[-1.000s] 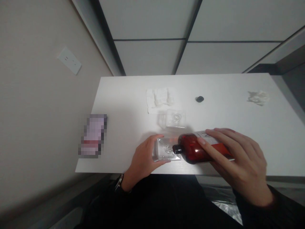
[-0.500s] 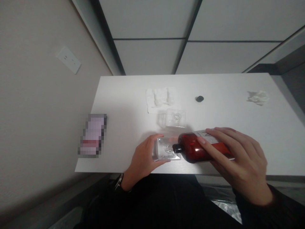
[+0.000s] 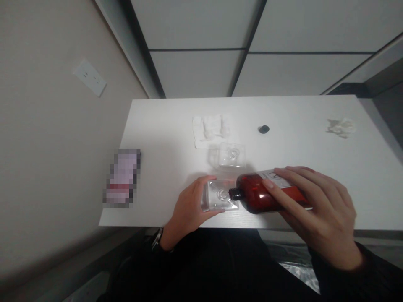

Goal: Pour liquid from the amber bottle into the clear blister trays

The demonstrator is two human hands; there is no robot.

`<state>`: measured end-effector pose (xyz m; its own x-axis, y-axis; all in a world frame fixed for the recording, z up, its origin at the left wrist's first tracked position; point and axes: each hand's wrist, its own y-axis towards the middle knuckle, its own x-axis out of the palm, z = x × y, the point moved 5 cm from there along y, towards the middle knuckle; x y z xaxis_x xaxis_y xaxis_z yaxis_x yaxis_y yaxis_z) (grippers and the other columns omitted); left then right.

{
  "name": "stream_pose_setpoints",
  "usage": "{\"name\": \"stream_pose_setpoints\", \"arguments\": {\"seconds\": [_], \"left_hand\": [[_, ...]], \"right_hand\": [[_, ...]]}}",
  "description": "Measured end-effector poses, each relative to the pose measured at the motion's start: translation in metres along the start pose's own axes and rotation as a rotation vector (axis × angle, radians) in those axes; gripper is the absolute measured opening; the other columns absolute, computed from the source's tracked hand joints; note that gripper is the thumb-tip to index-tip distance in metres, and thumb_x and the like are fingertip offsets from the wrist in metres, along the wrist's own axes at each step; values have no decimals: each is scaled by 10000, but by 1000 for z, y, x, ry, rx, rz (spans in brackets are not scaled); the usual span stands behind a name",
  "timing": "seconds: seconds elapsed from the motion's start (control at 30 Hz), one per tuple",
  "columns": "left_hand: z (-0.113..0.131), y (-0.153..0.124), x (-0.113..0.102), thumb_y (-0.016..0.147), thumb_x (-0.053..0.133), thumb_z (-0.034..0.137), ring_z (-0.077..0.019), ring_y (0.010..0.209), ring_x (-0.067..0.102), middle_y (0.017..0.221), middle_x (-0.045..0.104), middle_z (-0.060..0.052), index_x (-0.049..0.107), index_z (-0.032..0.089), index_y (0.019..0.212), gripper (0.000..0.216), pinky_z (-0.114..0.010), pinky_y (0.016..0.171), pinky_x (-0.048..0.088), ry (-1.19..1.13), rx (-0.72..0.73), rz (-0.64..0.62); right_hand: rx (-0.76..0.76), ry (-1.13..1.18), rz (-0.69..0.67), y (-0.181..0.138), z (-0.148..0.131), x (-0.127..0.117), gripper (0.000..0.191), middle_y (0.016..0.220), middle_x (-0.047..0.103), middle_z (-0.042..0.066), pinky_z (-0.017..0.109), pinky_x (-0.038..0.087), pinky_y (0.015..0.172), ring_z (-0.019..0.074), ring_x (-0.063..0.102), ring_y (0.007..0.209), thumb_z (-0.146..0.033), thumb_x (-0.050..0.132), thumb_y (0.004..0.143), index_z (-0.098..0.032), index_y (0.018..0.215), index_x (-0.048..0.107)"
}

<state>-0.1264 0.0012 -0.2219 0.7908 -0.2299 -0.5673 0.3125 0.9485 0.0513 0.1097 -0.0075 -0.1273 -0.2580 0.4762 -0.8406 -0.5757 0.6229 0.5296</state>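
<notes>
A reddish-brown bottle point(image 3: 258, 195) with a pale label lies tilted on its side in the air, my right hand point(image 3: 321, 209) wrapped round its body. Its uncapped black-looking neck points left, over the right part of a clear plastic box point(image 3: 217, 197). Thumb and fingers of my left hand point(image 3: 190, 205) grip that box from its left side on the table. Whether liquid is leaving the neck I cannot make out. Just behind stands a second clear box point(image 3: 232, 155), touched by neither hand. A small dark cap point(image 3: 264, 129) rests farther back.
White tissue point(image 3: 209, 132) lies spread at the back middle of the white table point(image 3: 157, 167). Crumpled tissue point(image 3: 340, 127) is at the far right. A blurred-out phone-like object point(image 3: 122, 178) sits near the left edge. A wall with an outlet point(image 3: 90, 78) borders the left side.
The bottle and my right hand have shifted very slightly to the right. My left hand keeps its hold on the clear box.
</notes>
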Motion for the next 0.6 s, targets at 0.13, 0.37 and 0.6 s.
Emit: {"name": "stream_pose_setpoints", "arguments": {"seconds": [0.13, 0.37, 0.6], "left_hand": [[0, 0, 0, 723, 971, 303, -325, 1256, 684, 1379, 685, -93, 500, 261, 1409, 833, -475, 1073, 560, -1, -4, 1], [-1, 0, 0, 733, 964, 316, -326, 1266, 679, 1386, 681, -92, 500, 268, 1411, 822, -483, 1080, 556, -10, -16, -6], [0, 0, 0, 732, 966, 324, -331, 1268, 678, 1384, 679, -93, 494, 274, 1413, 830, -491, 1085, 554, -8, -17, -9]], "right_hand": [[-1, 1, 5, 0, 0, 0, 875, 1306, 732, 186, 503, 560, 960, 358, 717, 1146, 17, 691, 915, -310, 1658, 364], [-5, -2, 5, 1, 0, -1, 870, 1293, 738, 186, 504, 562, 948, 362, 723, 1132, 13, 693, 918, -306, 1658, 366], [-9, -10, -2, 1, 0, -1, 879, 1297, 737, 183, 500, 557, 953, 365, 724, 1136, 14, 697, 914, -308, 1660, 361]]}}
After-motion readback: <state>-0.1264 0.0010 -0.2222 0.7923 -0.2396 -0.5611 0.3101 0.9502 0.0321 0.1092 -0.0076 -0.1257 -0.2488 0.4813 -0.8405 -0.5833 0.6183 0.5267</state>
